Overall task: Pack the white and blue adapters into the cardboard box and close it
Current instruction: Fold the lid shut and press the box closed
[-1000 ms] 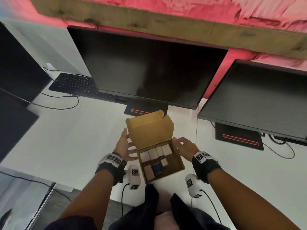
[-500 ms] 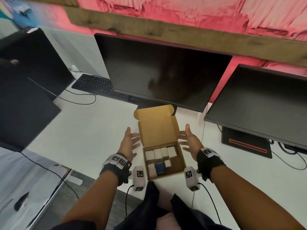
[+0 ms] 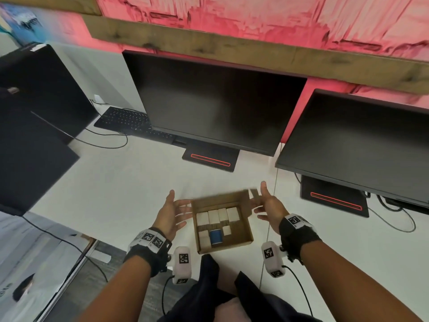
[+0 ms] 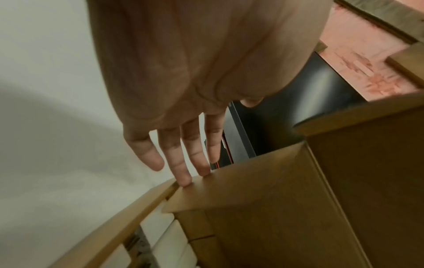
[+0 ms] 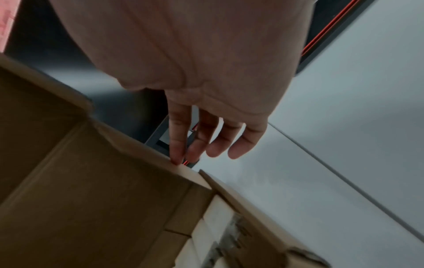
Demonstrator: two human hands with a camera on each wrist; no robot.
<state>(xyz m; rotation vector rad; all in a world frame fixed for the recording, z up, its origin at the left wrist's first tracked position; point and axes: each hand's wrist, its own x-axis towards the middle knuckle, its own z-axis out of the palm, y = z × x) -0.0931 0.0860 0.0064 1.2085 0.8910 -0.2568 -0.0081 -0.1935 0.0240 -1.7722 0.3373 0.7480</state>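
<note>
Cardboard box [image 3: 222,220] sits on the white desk [image 3: 130,182], just in front of the person, between the two hands. White adapters [image 3: 218,216] are packed in a row along the far side inside, with more at the near left corner; the blue adapter [image 3: 216,237] is beside those, near the front wall. Packing is judged done; closing is left.

Key relation: the lid [image 3: 220,195] is hinged on the far edge and seen motion-blurred and edge-on in the head view, so its angle cannot be told there. Its side flaps lie straight ahead of each grip, the box body inboard of both.

Left hand [image 3: 170,216]: grip spread, fingers straight; fingertips [image 4: 185,181] are touching the left flap's top edge in the left wrist view, nothing pinched.

Right hand [image 3: 269,205]: grip spread likewise; index fingertip [image 5: 176,159] is resting on the right flap's edge.

Both hands are about equally near, one per side. The lid's hinge axis runs left-right, so the closing swing would be toward the person, with the flaps to be tucked inside the side walls. Risk judged: a flap catching on the tall white adapters.
</note>
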